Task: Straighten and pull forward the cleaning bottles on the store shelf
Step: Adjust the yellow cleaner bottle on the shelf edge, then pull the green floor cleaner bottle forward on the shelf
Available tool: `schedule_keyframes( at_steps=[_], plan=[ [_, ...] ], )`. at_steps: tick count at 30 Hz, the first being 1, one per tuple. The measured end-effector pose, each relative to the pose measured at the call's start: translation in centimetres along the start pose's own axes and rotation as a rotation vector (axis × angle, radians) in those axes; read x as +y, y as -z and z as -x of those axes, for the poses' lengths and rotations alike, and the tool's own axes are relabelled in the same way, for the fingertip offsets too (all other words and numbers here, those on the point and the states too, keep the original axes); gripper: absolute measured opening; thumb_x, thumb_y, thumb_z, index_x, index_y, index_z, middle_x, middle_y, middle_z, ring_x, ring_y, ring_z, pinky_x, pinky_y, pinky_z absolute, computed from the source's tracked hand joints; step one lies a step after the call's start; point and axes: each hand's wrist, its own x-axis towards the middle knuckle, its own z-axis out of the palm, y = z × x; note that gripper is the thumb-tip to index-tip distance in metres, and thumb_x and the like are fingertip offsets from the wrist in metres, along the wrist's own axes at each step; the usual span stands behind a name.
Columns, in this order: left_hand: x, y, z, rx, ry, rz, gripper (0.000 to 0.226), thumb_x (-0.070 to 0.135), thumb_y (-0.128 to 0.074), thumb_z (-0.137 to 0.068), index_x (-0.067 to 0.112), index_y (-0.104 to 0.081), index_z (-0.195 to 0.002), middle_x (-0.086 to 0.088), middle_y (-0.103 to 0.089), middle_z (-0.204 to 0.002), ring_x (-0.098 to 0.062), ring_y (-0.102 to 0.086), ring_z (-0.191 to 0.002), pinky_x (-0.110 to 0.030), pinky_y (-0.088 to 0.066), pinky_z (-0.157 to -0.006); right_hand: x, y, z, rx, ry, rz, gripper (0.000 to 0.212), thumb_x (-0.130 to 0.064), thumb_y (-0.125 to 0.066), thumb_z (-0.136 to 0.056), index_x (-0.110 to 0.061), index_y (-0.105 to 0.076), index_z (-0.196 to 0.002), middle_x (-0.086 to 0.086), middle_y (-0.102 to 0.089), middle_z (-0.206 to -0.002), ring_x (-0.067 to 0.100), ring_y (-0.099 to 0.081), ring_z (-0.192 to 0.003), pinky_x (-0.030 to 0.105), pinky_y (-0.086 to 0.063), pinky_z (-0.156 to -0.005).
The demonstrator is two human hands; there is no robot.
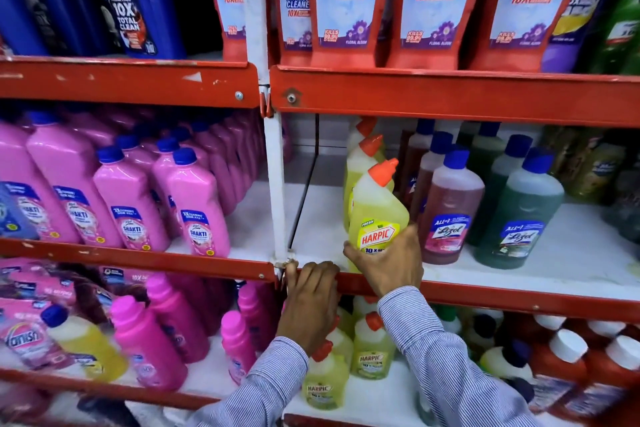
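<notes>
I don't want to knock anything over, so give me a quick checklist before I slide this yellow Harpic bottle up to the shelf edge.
1. Right hand has the front yellow Harpic bottle by its base: ok.
2. Left hand braced on the red shelf lip: ok.
3. Bottle upright: ok, at most a slight lean.
4. Label facing out: ok.
5. Bare shelf to the bottle's left: ok.
6. Gap to the reddish Lizol bottle on its right: cannot tell; they look very close.
</notes>
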Motion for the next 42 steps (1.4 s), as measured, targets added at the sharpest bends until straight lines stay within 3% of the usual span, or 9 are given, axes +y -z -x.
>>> schedule_keyframes(
  at_steps=[6,11,13,16,19,25,28,36,42],
  plan=[
    [0.2,0.1,0.0,-0.02,0.046,0.021,0.026,0.023,-0.042,-0.09,0.018,-0.058,-0.11,0.001,-0.067,-0.106,-0.022,-0.058,-0.101,-0.051,-0.026,-0.11,0.1,0.4,0.8,0.003,0.038,0.005,0.091,-0.06,-0.079,-0.039,-0.011,-0.039,-0.103,0.011,-0.06,-0.102,0.034,-0.06,-0.095,0.039,-0.051,-0.075],
    [0.4,0.2,0.0,-0.021,0.069,0.04,0.027,0.024,-0.042,-0.091,0.018,-0.06,-0.11,0.0,-0.067,-0.106,-0.024,-0.059,-0.101,-0.052,-0.026,-0.11,1.0,1.0,0.7,-0.058,0.098,-0.037,0.093,-0.061,-0.079,-0.047,-0.01,-0.042,-0.115,0.011,-0.057,-0.113,0.032,-0.057,-0.105,0.042,-0.053,-0.084],
    [0.4,0.1,0.0,0.003,0.069,0.051,0.025,0.024,-0.043,-0.091,0.018,-0.06,-0.109,0.001,-0.068,-0.106,-0.023,-0.058,-0.101,-0.051,-0.025,-0.111,1.7,1.7,1.0,0.014,0.153,-0.136,0.088,-0.057,-0.073,-0.056,-0.011,-0.044,-0.125,0.011,-0.054,-0.12,0.029,-0.051,-0.113,0.041,-0.048,-0.092],
    [0.7,-0.1,0.0,0.037,0.078,0.066,0.024,0.024,-0.045,-0.091,0.019,-0.061,-0.109,0.001,-0.068,-0.105,-0.022,-0.058,-0.101,-0.051,-0.025,-0.112,3.0,3.1,0.6,0.275,0.188,-0.269,0.063,-0.039,-0.066,-0.067,-0.011,-0.048,-0.121,0.011,-0.052,-0.114,0.028,-0.046,-0.106,0.038,-0.04,-0.091],
    [1.0,-0.3,0.1,0.071,0.091,0.069,0.024,0.023,-0.046,-0.09,0.018,-0.061,-0.108,-0.001,-0.069,-0.104,-0.022,-0.058,-0.101,-0.052,-0.025,-0.112,4.4,3.9,-1.7,0.405,0.073,-0.173,0.069,-0.031,-0.07,-0.063,-0.003,-0.046,-0.122,0.021,-0.051,-0.12,0.036,-0.044,-0.109,0.041,-0.034,-0.094],
    [0.8,-0.4,0.2,0.074,0.079,0.054,0.026,0.02,-0.044,-0.091,0.018,-0.06,-0.111,-0.001,-0.069,-0.107,-0.021,-0.056,-0.104,-0.049,-0.023,-0.113,5.4,3.7,-5.7,0.176,-0.09,-0.001,0.109,-0.043,-0.087,-0.054,0.0,-0.031,-0.138,0.025,-0.048,-0.131,0.042,-0.048,-0.119,0.05,-0.044,-0.098],
    [0.5,-0.3,0.3,0.048,0.082,0.043,0.026,0.021,-0.042,-0.092,0.019,-0.059,-0.112,0.0,-0.069,-0.107,-0.019,-0.055,-0.105,-0.047,-0.023,-0.112,5.6,3.8,-6.4,0.145,-0.08,0.008,0.107,-0.044,-0.087,-0.052,0.0,-0.034,-0.134,0.025,-0.051,-0.124,0.043,-0.053,-0.112,0.05,-0.05,-0.093],
    [1.0,0.0,0.2,0.017,0.118,0.008,0.027,0.022,-0.043,-0.091,0.019,-0.062,-0.111,0.0,-0.069,-0.108,-0.022,-0.06,-0.104,-0.049,-0.027,-0.111,6.7,5.1,-4.2,0.18,-0.014,0.084,0.093,-0.047,-0.083,-0.05,0.001,-0.04,-0.117,0.025,-0.055,-0.112,0.043,-0.054,-0.104,0.051,-0.05,-0.088],
    [1.2,0.0,0.1,0.042,0.116,0.007,0.025,0.025,-0.046,-0.089,0.019,-0.063,-0.107,0.001,-0.07,-0.104,-0.022,-0.06,-0.102,-0.047,-0.029,-0.111,6.7,5.9,-2.8,0.17,-0.002,0.077,0.1,-0.047,-0.081,-0.049,0.003,-0.037,-0.124,0.024,-0.053,-0.119,0.041,-0.052,-0.11,0.051,-0.048,-0.093]
  ],
)
